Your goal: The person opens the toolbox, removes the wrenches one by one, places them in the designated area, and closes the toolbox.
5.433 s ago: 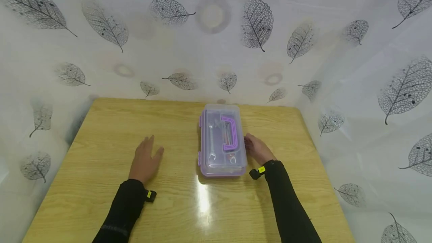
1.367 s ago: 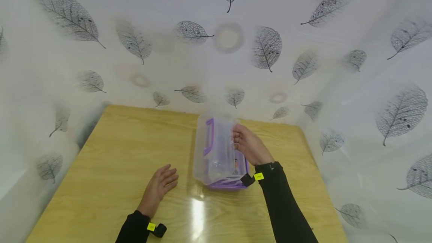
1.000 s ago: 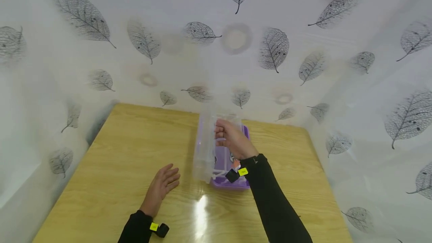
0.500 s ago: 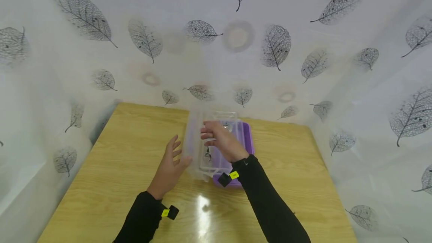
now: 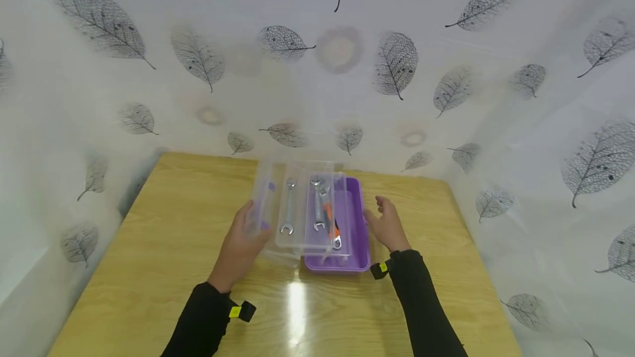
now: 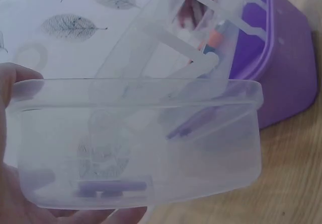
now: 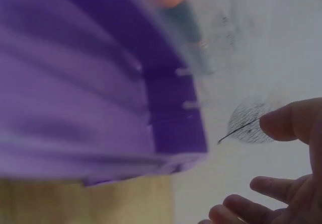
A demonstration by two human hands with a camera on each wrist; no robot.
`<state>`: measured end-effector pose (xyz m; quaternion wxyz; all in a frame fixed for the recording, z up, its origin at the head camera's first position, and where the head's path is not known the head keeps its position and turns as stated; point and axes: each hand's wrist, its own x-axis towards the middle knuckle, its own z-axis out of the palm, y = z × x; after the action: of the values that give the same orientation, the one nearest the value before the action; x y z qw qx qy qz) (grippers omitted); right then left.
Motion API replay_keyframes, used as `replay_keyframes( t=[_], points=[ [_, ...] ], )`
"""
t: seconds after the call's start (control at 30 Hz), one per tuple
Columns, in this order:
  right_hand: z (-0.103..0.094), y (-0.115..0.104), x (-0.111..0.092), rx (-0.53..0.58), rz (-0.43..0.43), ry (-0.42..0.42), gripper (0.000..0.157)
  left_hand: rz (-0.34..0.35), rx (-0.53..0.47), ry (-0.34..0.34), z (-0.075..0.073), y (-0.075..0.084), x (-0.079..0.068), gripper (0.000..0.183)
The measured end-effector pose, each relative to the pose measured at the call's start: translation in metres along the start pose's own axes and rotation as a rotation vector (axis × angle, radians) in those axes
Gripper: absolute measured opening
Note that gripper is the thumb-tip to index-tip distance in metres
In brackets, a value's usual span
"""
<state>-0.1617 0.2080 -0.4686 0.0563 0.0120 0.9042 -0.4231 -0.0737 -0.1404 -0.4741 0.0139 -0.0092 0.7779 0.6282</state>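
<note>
The purple toolbox [image 5: 364, 258] stands unfolded on the table, its clear trays raised on hinged arms and leaning left. My left hand [image 5: 240, 249] holds the outer side of the clear lid [image 6: 141, 133], thumb over its rim and fingers beneath. One wrench [image 5: 289, 208] lies in the upper tray [image 5: 307, 245]. Further right are a second wrench [image 5: 318, 203] and a tool with an orange-and-grey handle [image 5: 333, 226], seen through clear plastic. Right of the box, my right hand [image 5: 389, 227] is empty, fingers spread apart from the thumb in the right wrist view.
A wood-grain table [image 5: 188, 197] carries the box near its back edge. Behind and at both sides hangs a white curtain [image 5: 248, 87] with a dark leaf print. A bright light reflection lies on the tabletop in front of the box.
The lid has swung over to the left and the trays have come up out of the box. My right hand has left the lid and moved right; my left hand has taken hold of it.
</note>
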Motion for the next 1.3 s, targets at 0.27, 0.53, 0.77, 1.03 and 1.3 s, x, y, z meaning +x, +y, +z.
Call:
replay_keyframes(
  t=[0.27, 0.53, 0.77, 1.03, 1.3],
  points=[
    [0.032, 0.035, -0.017, 0.070, 0.069, -0.033, 0.057, -0.062, -0.058, 0.032, -0.019, -0.017, -0.007, 0.073],
    [0.040, 0.037, -0.016, 0.109, 0.038, 0.023, 0.047, -0.071, -0.064, 0.061, -0.029, -0.038, -0.011, 0.066],
    [0.047, 0.036, -0.013, 0.132, 0.038, 0.045, 0.044, -0.153, 0.037, 0.065, -0.035, -0.055, -0.015, 0.053],
    [0.063, 0.030, -0.007, 0.183, 0.022, 0.004, 0.044, -0.111, 0.202, 0.142, -0.047, -0.067, -0.010, 0.058],
    [0.073, 0.025, -0.008, 0.226, 0.041, -0.014, 0.046, 0.003, 0.336, 0.248, -0.047, -0.091, -0.007, 0.055]
  ],
)
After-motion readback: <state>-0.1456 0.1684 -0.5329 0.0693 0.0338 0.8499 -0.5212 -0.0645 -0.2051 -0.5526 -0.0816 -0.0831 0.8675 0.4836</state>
